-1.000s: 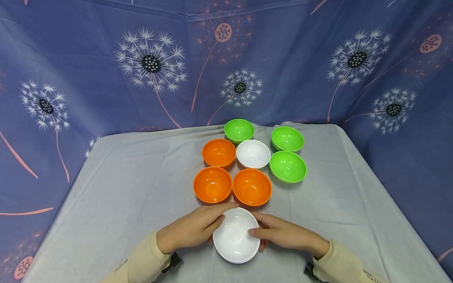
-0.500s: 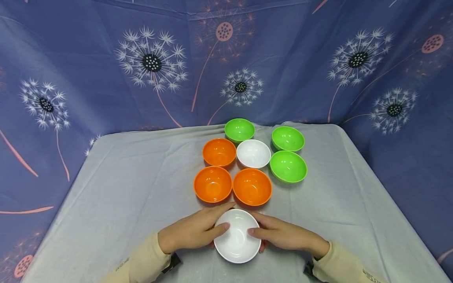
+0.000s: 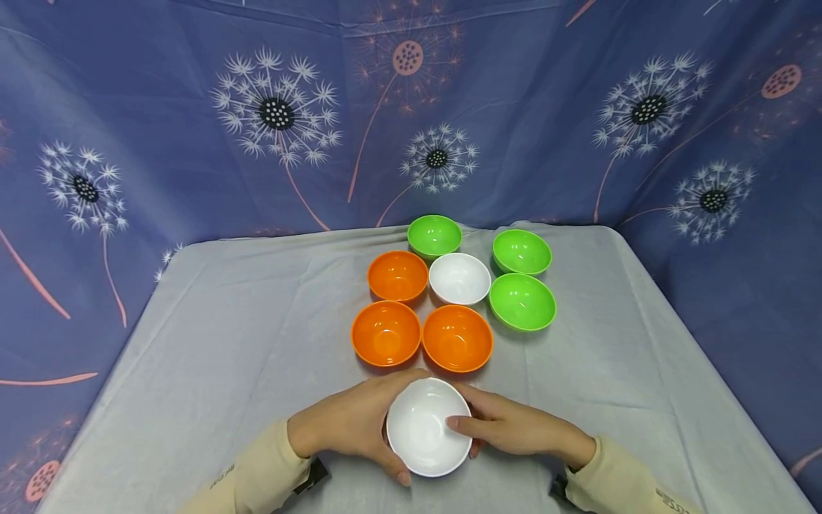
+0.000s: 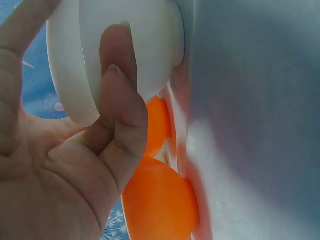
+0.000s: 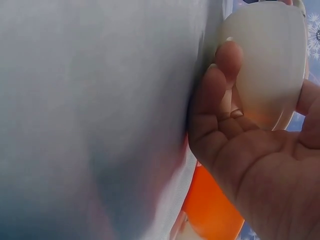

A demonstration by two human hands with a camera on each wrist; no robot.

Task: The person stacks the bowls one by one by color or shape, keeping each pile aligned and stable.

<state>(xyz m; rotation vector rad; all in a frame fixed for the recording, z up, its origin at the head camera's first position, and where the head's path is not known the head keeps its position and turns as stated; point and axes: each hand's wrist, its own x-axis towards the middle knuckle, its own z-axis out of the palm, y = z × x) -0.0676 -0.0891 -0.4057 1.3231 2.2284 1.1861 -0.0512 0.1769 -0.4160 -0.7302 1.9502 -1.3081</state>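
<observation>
In the head view a white bowl (image 3: 429, 428) stands upright between my two hands at the near side of the table. A line around its side in the left wrist view suggests two nested white bowls (image 4: 150, 45). My left hand (image 3: 356, 417) curls round the left side, its thumb outside the near rim and fingers against the outer wall. With the thumb over the rim and fingers (image 5: 230, 60) on the outside, my right hand (image 3: 514, 421) grips the right side. Just beyond sit two orange bowls (image 3: 386, 334), (image 3: 457, 339) side by side.
Farther back are another orange bowl (image 3: 397, 277), a single white bowl (image 3: 459, 279) and green bowls (image 3: 434, 237), (image 3: 522, 252), (image 3: 523, 303), all upright and close together. A grey cloth (image 3: 257, 321) covers the table. Behind hangs a blue dandelion-print curtain (image 3: 501, 93).
My left thumb has moved from over the bowl's rim to outside its near edge. The right hand keeps its grip, and the other bowls stay where they were.
</observation>
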